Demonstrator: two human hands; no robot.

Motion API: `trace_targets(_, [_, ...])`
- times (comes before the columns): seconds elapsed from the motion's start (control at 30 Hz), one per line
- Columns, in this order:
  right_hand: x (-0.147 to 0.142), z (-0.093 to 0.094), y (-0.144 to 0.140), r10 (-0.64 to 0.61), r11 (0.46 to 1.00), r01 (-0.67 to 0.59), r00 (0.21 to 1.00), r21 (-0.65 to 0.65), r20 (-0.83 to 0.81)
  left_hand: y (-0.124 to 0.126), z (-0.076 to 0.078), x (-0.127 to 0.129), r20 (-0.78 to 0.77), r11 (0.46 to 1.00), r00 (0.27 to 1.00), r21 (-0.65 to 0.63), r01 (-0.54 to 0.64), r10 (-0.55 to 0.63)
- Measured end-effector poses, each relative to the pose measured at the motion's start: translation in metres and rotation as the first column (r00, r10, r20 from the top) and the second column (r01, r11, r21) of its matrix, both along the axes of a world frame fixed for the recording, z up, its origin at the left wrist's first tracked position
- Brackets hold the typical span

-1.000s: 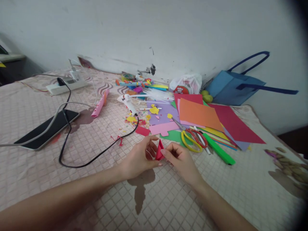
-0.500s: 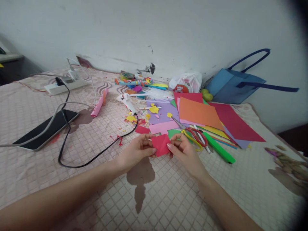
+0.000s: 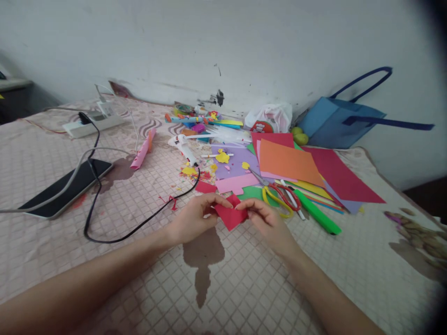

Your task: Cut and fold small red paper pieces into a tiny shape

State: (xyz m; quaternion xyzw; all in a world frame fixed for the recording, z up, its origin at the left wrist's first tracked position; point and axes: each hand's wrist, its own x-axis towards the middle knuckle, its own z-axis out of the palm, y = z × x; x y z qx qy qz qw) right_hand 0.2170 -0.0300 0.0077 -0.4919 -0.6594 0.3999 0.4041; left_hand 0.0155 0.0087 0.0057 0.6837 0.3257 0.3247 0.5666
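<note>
A small red paper piece (image 3: 230, 216) is held between both my hands just above the quilted bedcover (image 3: 261, 288). My left hand (image 3: 193, 221) pinches its left edge and my right hand (image 3: 267, 223) pinches its right edge. The paper is spread into a roughly flat, diamond-like shape with one corner pointing down. Just behind my right hand lie scissors with yellow and red handles (image 3: 279, 197) and a green marker (image 3: 316, 211).
Coloured paper sheets (image 3: 289, 163) are stacked at centre right, a white glue gun (image 3: 185, 146) with a black cable (image 3: 139, 223) at centre. A phone (image 3: 66, 186) and power strip (image 3: 92, 123) lie left, a blue bag (image 3: 335, 123) against the wall.
The red paper went from a narrow folded wedge to an opened, flatter piece, and my hands lifted slightly away from me.
</note>
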Motion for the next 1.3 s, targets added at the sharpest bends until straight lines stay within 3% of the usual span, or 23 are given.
trace_targets(0.2, [-0.004, -0.002, 0.001, 0.048, 0.997, -0.055, 0.99, -0.049, -0.135, -0.001, -0.002, 0.002, 0.073, 0.999, 0.997, -0.033, -0.034, 0.036])
trace_targets(0.4, [-0.004, -0.002, 0.001, 0.102, 0.995, -0.103, 0.982, 0.007, -0.16, -0.002, -0.003, 0.002, 0.072, 0.995, 0.993, -0.032, -0.094, 0.096])
trace_targets(0.63, [-0.005, -0.01, 0.002, -0.018, 0.999, 0.023, 0.987, 0.03, -0.161, -0.003, -0.004, 0.002, 0.07, 0.995, 0.993, 0.031, -0.094, 0.091])
trace_targets(0.83, [-0.009, -0.017, 0.003, -0.161, 0.984, 0.141, 0.964, -0.105, -0.212, -0.002, -0.008, 0.003, 0.053, 0.987, 0.986, -0.042, -0.154, 0.156])
trace_targets(1.03, [-0.017, -0.016, -0.002, -0.158, 0.983, 0.138, 0.971, -0.117, -0.18, -0.006, -0.01, 0.007, 0.119, 0.975, 0.977, -0.153, -0.158, 0.177])
trace_targets(1.3, [-0.022, -0.013, -0.004, -0.143, 0.975, 0.085, 0.945, -0.204, -0.293, -0.01, -0.009, 0.009, 0.153, 0.964, 0.965, -0.193, -0.182, 0.213])
